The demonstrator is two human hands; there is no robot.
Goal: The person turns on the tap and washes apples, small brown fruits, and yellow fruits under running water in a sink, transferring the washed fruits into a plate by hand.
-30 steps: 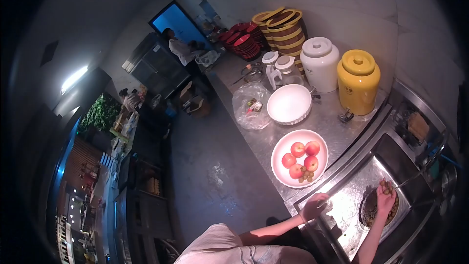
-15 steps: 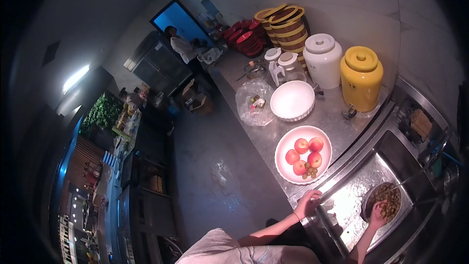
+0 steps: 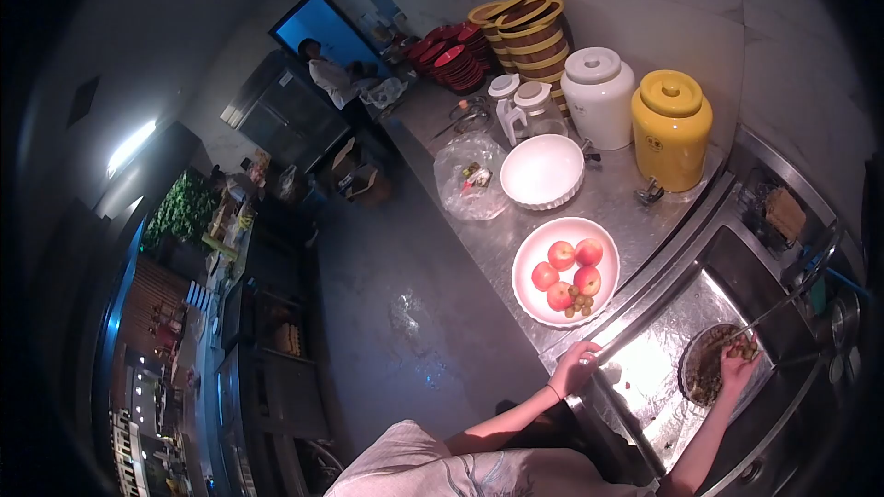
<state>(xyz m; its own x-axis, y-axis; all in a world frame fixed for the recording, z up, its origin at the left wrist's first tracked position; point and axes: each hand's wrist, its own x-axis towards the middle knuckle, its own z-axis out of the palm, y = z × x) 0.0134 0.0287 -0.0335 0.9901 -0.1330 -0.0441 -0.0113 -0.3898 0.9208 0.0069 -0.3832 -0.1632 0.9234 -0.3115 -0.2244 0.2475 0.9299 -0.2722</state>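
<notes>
My right hand (image 3: 734, 370) is closed on a bunch of small brownish-green grapes (image 3: 742, 347) above the right side of a round bowl (image 3: 687, 385). The bowl stands in the steel sink (image 3: 657, 347) and holds dark liquid with bits in it. A thin stream or tube slants down to its upper edge. My left hand (image 3: 573, 370) rests at the sink's left rim with bent fingers and nothing visible in it. Near it, a white fluted dish (image 3: 528, 306) carries several peach-like red fruits (image 3: 587, 281) and a few grapes (image 3: 580, 302).
Along the counter stand an empty white bowl (image 3: 543, 171), a plastic bag (image 3: 465, 186), lidded jugs (image 3: 534, 110), a white dispenser (image 3: 597, 101), a yellow dispenser (image 3: 672, 133), yellow-banded buckets (image 3: 534, 41) and red bowls (image 3: 453, 60). A person (image 3: 331, 78) stands at the far end.
My right hand has risen from inside the bowl toward its right edge, bringing grapes up with it. My left hand stays at the sink rim. The camera view has shifted slightly.
</notes>
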